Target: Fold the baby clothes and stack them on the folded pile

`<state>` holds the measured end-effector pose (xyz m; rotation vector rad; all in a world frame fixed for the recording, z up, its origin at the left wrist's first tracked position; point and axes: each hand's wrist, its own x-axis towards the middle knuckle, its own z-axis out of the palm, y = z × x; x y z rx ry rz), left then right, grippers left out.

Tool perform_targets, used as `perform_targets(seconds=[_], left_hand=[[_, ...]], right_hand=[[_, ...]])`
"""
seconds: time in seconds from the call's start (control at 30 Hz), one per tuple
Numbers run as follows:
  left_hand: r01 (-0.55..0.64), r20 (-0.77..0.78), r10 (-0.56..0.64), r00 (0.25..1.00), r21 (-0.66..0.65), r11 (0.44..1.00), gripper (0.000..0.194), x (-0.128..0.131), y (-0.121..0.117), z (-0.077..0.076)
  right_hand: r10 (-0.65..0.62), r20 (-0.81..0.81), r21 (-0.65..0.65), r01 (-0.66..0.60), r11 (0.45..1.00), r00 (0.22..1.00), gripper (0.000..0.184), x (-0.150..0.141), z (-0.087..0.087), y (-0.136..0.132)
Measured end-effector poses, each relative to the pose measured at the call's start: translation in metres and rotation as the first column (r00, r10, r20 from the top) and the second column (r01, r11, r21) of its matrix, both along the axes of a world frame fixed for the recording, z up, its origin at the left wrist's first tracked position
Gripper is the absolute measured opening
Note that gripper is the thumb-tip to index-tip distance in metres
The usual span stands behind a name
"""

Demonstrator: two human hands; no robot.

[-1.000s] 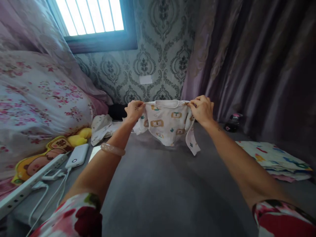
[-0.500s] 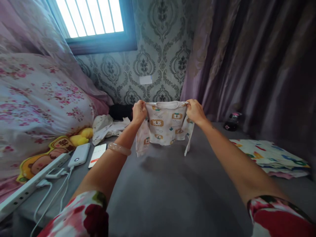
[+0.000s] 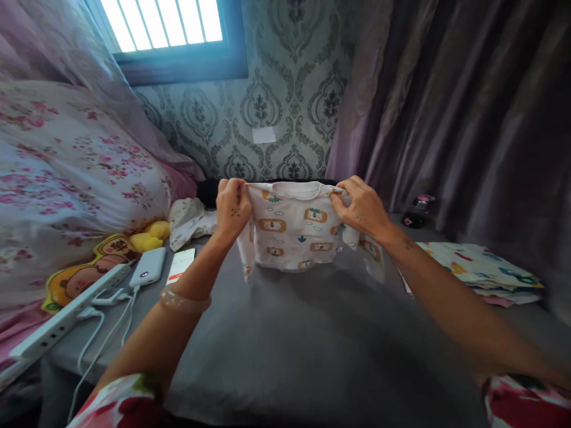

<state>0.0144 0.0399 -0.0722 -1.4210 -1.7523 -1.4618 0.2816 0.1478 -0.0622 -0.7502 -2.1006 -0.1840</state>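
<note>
A small white long-sleeved shirt (image 3: 294,229) with an animal print hangs upright between my hands, above the grey surface (image 3: 285,345). My left hand (image 3: 232,207) pinches it at the left shoulder, its fingers closed on the cloth. At the right shoulder my right hand (image 3: 360,207) grips it the same way. The neckline faces up, and the hem hangs just over the surface. One sleeve dangles below my left hand; the other swings out, blurred, under my right wrist. A pale bangle circles my left forearm.
On the left lie a phone (image 3: 182,266), a white power bank (image 3: 148,266), a power strip (image 3: 75,312) with cables, a yellow plush (image 3: 100,264) and a crumpled white cloth (image 3: 190,223). To the right are folded clothes (image 3: 482,267) and a dark bottle (image 3: 418,211).
Both hands have come nearer to me and farther apart, stretching the shirt's shoulders wider. The right sleeve has swung outward to the right.
</note>
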Motion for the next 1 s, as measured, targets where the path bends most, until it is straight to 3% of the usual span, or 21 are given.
perform_targets(seconds=[0.2,0.3,0.37,0.47,0.6,0.73,0.83,1.0], left_hand=[[-0.016,-0.162,0.036,0.986,0.124,0.992,0.01,0.015,-0.063,0.038],[-0.022,-0.188,0.039,0.981,0.091,0.996,0.01,0.011,-0.067,0.052],[-0.013,-0.191,0.015,0.981,0.014,1.0,0.012,0.001,-0.055,0.049],[0.015,-0.193,-0.051,0.98,-0.184,0.983,0.016,-0.019,-0.021,0.017],[0.037,-0.167,-0.116,0.979,-0.415,0.909,0.02,-0.036,0.029,-0.059],[-0.004,-0.153,-0.087,0.984,-0.513,0.858,0.023,-0.031,0.06,-0.123],[-0.044,-0.168,-0.06,0.984,-0.55,0.834,0.024,-0.023,0.071,-0.148],[-0.073,-0.197,-0.04,0.98,-0.532,0.843,0.025,-0.019,0.081,-0.166]], right_hand=[[0.111,-0.083,0.005,-0.111,0.994,0.99,0.017,0.016,0.036,-0.044],[0.105,-0.091,-0.07,-0.112,0.991,0.99,0.015,0.015,0.048,-0.044],[0.083,-0.056,-0.148,-0.091,0.985,0.995,0.015,0.009,0.042,-0.03],[0.035,0.055,-0.247,-0.02,0.969,0.998,0.015,-0.004,0.011,0.003],[-0.043,0.245,-0.293,0.116,0.949,0.969,0.019,-0.018,-0.055,0.042],[-0.112,0.349,-0.293,0.222,0.93,0.93,0.022,-0.025,-0.113,0.054],[-0.136,0.379,-0.266,0.248,0.932,0.915,0.023,-0.027,-0.139,0.056],[-0.162,0.402,-0.225,0.268,0.937,0.901,0.021,-0.03,-0.16,0.064]])
